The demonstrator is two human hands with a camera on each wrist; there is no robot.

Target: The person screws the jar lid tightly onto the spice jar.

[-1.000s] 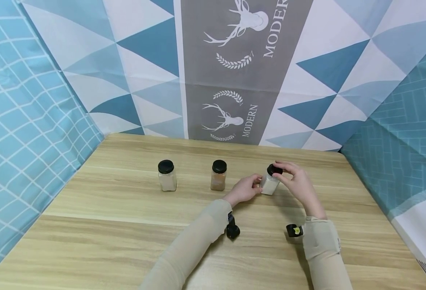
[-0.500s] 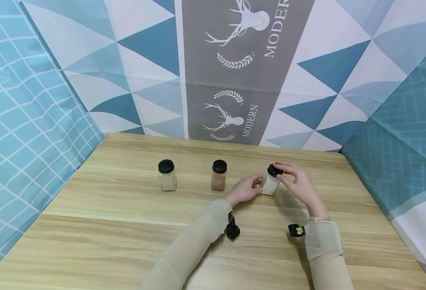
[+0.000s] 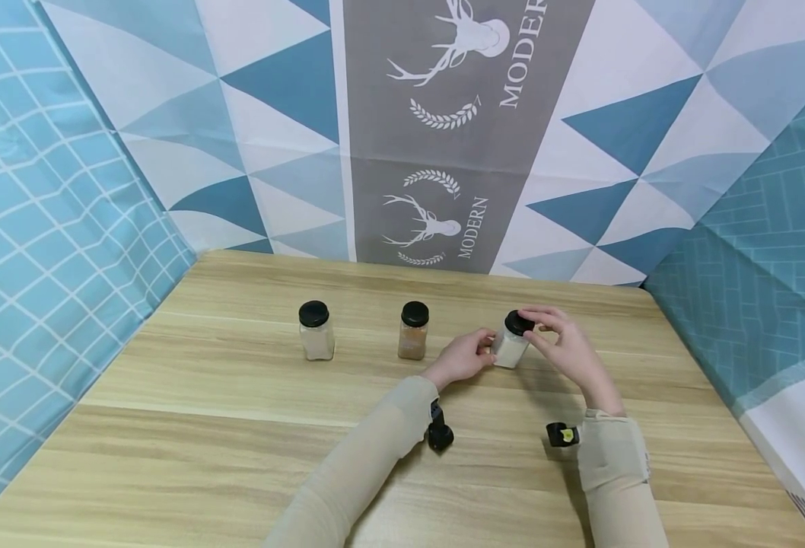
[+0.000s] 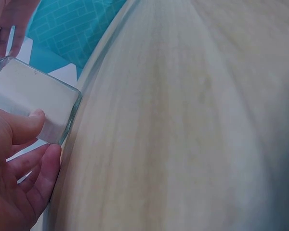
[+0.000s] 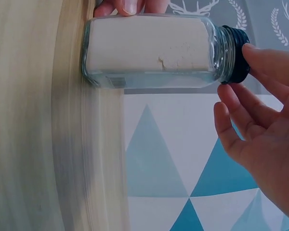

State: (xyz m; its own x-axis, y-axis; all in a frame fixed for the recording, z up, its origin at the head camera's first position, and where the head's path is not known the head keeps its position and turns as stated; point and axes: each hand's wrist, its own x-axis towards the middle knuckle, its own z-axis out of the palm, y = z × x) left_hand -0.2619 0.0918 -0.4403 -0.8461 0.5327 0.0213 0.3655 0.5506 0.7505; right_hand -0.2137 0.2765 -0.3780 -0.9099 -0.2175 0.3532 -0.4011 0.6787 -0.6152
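Note:
A square glass jar of pale powder stands on the table at the right, slightly tilted in the head view. My left hand grips its lower body, the thumb on one side, as the left wrist view shows on the glass. At the top, my right hand pinches the black lid between thumb and fingers. Ridges of the glass neck show below the lid in the right wrist view. Whether the lid is still threaded on, I cannot tell.
Two more black-lidded jars stand in a row to the left: one with orange-brown powder, the other with pale powder. Patterned cloth hangs behind the wooden table and along both sides.
My right hand has shifted slightly to the right, its fingers changing place a little on the lid. The left hand and the jar have stayed where they were.

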